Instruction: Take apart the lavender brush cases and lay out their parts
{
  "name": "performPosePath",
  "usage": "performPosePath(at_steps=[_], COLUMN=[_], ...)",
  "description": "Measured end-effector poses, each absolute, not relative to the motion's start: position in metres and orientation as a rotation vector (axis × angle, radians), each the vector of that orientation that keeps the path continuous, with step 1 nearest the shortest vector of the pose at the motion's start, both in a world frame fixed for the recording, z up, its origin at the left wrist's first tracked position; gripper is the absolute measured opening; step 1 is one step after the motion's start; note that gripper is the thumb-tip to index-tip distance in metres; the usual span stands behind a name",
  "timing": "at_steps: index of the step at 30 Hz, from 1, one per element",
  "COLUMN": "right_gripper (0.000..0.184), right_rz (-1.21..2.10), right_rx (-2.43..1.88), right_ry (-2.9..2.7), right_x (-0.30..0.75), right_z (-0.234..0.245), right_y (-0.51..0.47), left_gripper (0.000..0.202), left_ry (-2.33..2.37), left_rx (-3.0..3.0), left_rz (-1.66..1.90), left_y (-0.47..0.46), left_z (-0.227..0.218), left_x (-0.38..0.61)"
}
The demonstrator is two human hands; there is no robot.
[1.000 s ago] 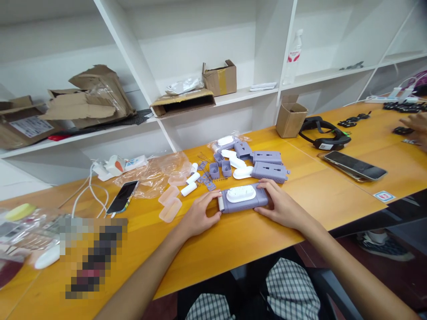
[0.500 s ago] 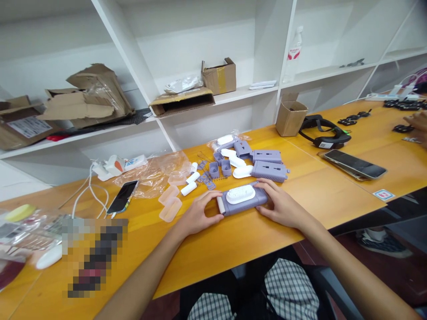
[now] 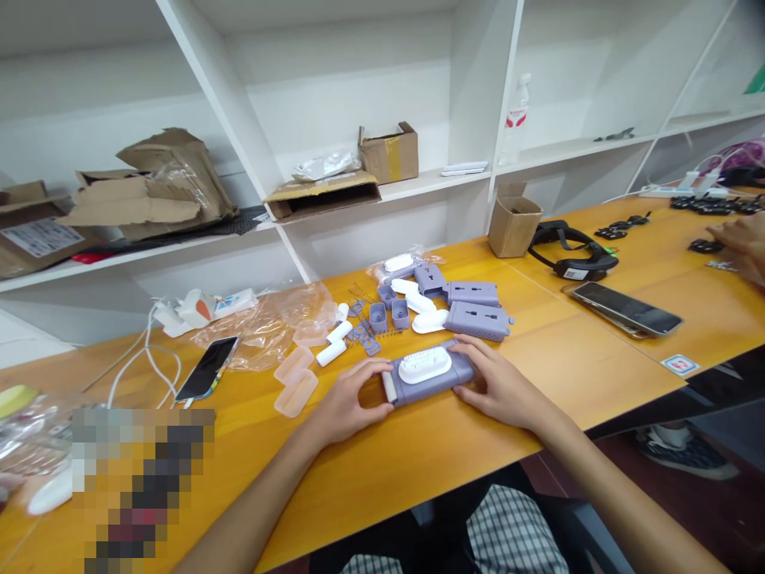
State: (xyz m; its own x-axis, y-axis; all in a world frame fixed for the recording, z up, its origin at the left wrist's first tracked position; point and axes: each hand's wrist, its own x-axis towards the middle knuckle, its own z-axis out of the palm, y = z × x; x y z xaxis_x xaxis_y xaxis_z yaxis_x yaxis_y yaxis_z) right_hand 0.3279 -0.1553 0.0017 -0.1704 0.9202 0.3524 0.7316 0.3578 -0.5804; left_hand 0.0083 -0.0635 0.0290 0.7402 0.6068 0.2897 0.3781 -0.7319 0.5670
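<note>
A purple-grey brush (image 3: 431,385) lies flat on the table, with a white oval bristle pad (image 3: 425,365) on its top and a pale roller (image 3: 390,387) at its left end. My left hand (image 3: 352,402) grips that left end between thumb and fingers. Around the right end are the thumb and fingers of my right hand (image 3: 499,381). Behind the brush lie purple housings (image 3: 478,319) with slots, small purple cups (image 3: 378,317), white oval pads (image 3: 429,321), white rollers (image 3: 331,352), thin springs and small purple plates (image 3: 366,339). Translucent peach trays (image 3: 296,393) are left of them.
Clear plastic bags (image 3: 256,331), a charging phone (image 3: 209,368) and a power strip (image 3: 179,319) are on the left. To the right are a cardboard box (image 3: 514,227), a black headset (image 3: 570,253) and another phone (image 3: 627,309). Another person's hand (image 3: 741,239) shows at the right edge.
The view has tilted slightly, so the whole scene sits lower and a little further left. Both hands keep the same hold on the brush, which stays on the table.
</note>
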Motion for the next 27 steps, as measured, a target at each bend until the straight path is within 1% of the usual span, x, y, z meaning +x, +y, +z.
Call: performPosePath(at_steps=[5, 8, 11, 14, 16, 27], right_gripper=[0.056, 0.057, 0.065, 0.078, 0.083, 0.079], right_rz=[0.394, 0.398, 0.366, 0.316, 0.300, 0.313], right_rx=[-1.441, -1.431, -1.449, -1.481, -1.482, -1.471], right_ry=[-1.933, -1.932, -1.935, -1.935, -1.943, -1.926], right_x=[0.328, 0.328, 0.328, 0.329, 0.329, 0.329], right_z=[0.002, 0.000, -0.004, -0.007, -0.008, -0.007], right_y=[-0.154, -0.154, -0.154, -0.153, -0.153, -0.151], left_gripper=[0.052, 0.048, 0.044, 0.046, 0.046, 0.043], left_ry=[0.807, 0.844, 0.853, 0.843, 0.836, 0.860], left_rx=[2.459, 2.462, 2.465, 2.462, 2.461, 2.429], left_rz=[0.653, 0.651, 0.643, 0.627, 0.621, 0.647], left_y=[-0.065, -0.065, -0.066, -0.066, -0.065, -0.064], left_z=[0.025, 0.024, 0.027, 0.029, 0.030, 0.026], left_x=[0.010, 0.011, 0.011, 0.010, 0.010, 0.010])
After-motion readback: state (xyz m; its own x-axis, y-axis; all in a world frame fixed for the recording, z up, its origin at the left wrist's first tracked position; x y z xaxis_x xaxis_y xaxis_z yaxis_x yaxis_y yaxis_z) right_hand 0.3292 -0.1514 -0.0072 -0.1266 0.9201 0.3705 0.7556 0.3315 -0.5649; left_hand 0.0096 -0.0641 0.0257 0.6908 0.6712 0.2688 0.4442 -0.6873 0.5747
